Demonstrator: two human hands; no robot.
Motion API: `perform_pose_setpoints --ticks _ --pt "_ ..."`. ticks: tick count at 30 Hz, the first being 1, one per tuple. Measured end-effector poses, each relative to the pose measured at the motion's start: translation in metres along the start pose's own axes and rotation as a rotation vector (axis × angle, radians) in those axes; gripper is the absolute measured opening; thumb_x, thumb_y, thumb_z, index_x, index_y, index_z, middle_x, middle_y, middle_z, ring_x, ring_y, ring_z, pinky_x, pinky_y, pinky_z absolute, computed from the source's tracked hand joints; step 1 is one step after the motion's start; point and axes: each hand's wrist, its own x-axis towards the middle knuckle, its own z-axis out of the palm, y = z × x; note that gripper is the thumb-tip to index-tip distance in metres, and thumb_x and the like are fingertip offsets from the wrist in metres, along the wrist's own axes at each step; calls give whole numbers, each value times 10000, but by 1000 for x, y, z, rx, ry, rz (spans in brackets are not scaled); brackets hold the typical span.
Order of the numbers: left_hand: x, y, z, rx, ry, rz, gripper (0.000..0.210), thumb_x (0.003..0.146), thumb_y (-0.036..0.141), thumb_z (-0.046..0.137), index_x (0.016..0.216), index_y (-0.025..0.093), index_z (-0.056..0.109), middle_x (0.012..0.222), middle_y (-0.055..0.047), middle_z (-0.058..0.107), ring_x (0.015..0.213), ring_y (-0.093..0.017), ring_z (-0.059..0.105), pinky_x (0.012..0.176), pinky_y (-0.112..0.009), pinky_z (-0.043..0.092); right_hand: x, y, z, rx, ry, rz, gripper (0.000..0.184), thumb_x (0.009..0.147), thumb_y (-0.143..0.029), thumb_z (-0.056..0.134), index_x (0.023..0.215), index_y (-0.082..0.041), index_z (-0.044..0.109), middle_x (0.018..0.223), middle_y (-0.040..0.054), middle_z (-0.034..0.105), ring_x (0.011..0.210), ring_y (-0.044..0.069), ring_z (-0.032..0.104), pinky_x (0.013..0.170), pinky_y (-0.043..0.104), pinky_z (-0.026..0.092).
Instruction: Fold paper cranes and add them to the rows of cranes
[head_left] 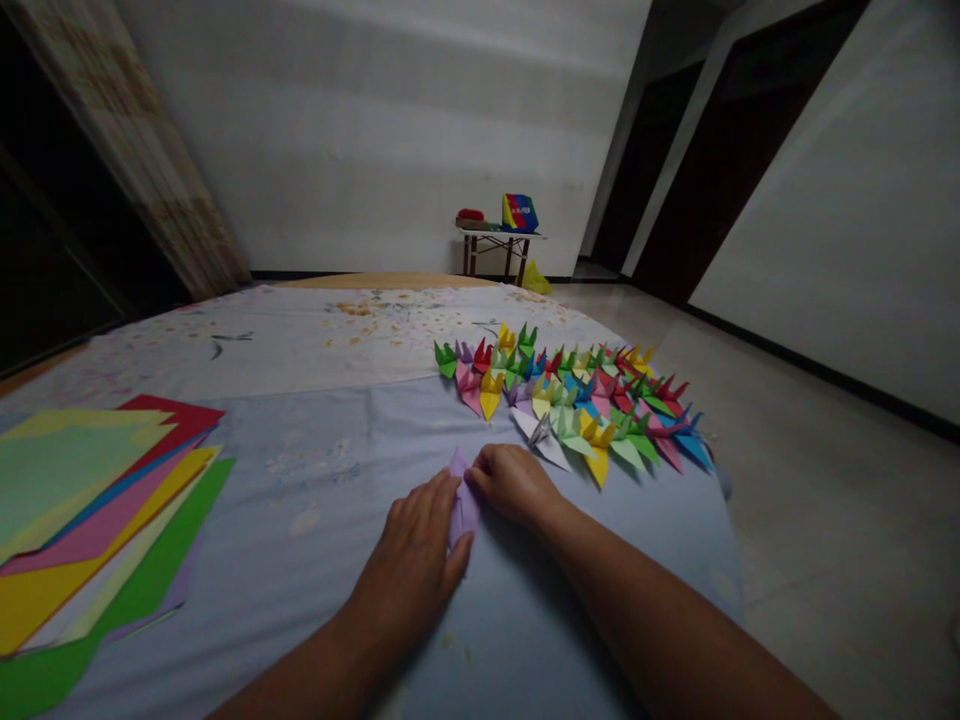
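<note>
A folded piece of purple origami paper point(464, 512) lies on the cloth between my two hands, narrow and pointed at its far end. My left hand point(416, 540) presses along its left side, thumb bent round the near end and fingertips on its edge. On the other side, my right hand point(514, 483) has its fingers curled and pinches the paper's right edge near the top. Part of the paper is hidden under the fingers. Beyond my right hand stand rows of folded paper cranes point(598, 432) in many colours.
A fanned stack of coloured paper sheets point(82, 510) lies on the left. The table is covered with a pale blue tablecloth point(315, 580) and a floral cloth point(300, 335) farther back. By the far wall, a small table point(499, 236) holds a colourful box point(519, 213).
</note>
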Motion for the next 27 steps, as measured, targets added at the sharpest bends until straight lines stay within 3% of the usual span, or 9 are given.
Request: perform_pose_setpoints --ticks 12,17,27 --pt "0 -3 7 71 -13 16 459 820 303 469 1238 116 443 1309 -167 480 1186 -281 450 965 -455 373 -1 -1 -1 -121 -20 -53 261 839 -321 426 877 -159 627 887 103 676 817 204 616 642 266 375" --pt "0 -4 8 46 28 33 442 829 298 447 1240 134 451 1314 -155 478 1182 -272 452 959 -454 382 -2 -3 -3 -133 -19 -50 269 840 -322 421 876 -155 629 888 107 678 824 214 625 652 269 388" --pt "0 -5 3 -40 -23 14 460 852 337 424 1257 122 459 1327 -160 465 1205 -280 423 982 -480 358 -2 -5 -6 -105 -39 -55 246 828 -302 447 858 -155 641 871 105 681 823 204 618 647 260 373"
